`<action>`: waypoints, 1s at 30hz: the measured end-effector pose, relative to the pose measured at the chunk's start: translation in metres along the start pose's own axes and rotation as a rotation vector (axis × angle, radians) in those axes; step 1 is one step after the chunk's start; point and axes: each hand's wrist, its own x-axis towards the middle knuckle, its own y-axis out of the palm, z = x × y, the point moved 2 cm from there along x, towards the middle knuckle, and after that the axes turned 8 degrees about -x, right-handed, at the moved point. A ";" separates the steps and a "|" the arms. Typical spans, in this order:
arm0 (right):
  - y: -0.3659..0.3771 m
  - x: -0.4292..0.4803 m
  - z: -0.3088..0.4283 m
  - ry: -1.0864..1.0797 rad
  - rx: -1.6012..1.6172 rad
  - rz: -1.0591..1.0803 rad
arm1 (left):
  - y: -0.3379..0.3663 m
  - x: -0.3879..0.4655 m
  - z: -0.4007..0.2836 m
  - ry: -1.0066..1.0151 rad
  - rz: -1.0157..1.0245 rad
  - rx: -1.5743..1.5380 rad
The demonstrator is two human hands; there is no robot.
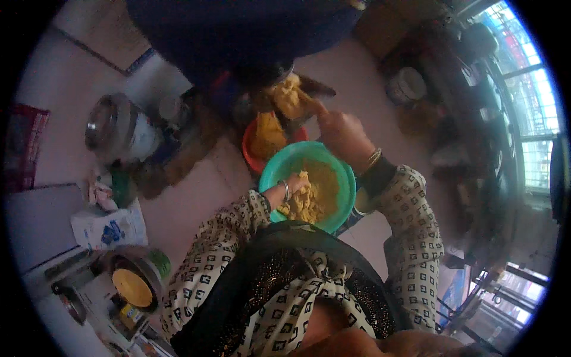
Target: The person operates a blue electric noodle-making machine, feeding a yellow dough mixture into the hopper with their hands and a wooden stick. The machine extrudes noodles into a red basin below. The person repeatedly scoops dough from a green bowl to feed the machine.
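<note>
A green plastic basin (pixel 345 196) sits before me, partly filled with a crumbly yellow dough-like mass (pixel 308 207). My left hand (pixel 295 184), with bangles at the wrist, reaches into it with fingers closed around a clump of that mass. Beyond the basin's far right rim is my right hand (pixel 343 131), stretched forward. Its front end comes close to a pale yellow lump (pixel 287 96) on a dark support; blur hides whether it grips anything. Partly behind the basin stands a red bowl (pixel 247 154) with a deeper yellow mass (pixel 267 134) in it.
A large dark blue body (pixel 250 31) looms over the far side. Left are a steel vessel (pixel 102 122), a printed white bag (pixel 111 227) and a round container with yellow contents (pixel 132 287). A white bucket (pixel 408 84) stands at right, near a barred window (pixel 535 111).
</note>
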 end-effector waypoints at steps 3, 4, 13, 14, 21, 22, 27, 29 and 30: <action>0.036 -0.012 -0.014 0.040 0.180 -0.086 | 0.003 -0.031 -0.028 -0.061 0.081 0.014; 0.044 -0.014 -0.020 0.045 0.239 -0.139 | 0.000 -0.038 -0.030 -0.061 0.071 -0.005; 0.011 -0.017 -0.050 0.191 0.327 -0.049 | 0.015 -0.093 -0.064 -0.360 0.261 -0.656; 0.000 -0.014 -0.045 0.227 0.383 -0.050 | 0.018 -0.092 -0.070 -0.359 0.280 -0.655; 0.012 0.005 -0.046 0.082 0.288 -0.132 | 0.023 -0.087 -0.059 -0.275 0.349 -0.520; 0.012 0.006 -0.047 0.069 0.270 -0.115 | 0.023 -0.101 -0.074 -0.281 0.242 -0.516; 0.002 0.022 -0.037 0.002 0.228 -0.083 | 0.006 -0.048 -0.028 -0.186 0.198 -0.469; 0.003 0.025 -0.039 -0.003 0.169 -0.075 | 0.005 -0.035 -0.027 -0.132 0.207 -0.393; 0.006 0.027 -0.039 -0.010 0.143 -0.072 | 0.005 -0.032 -0.028 -0.117 0.209 -0.350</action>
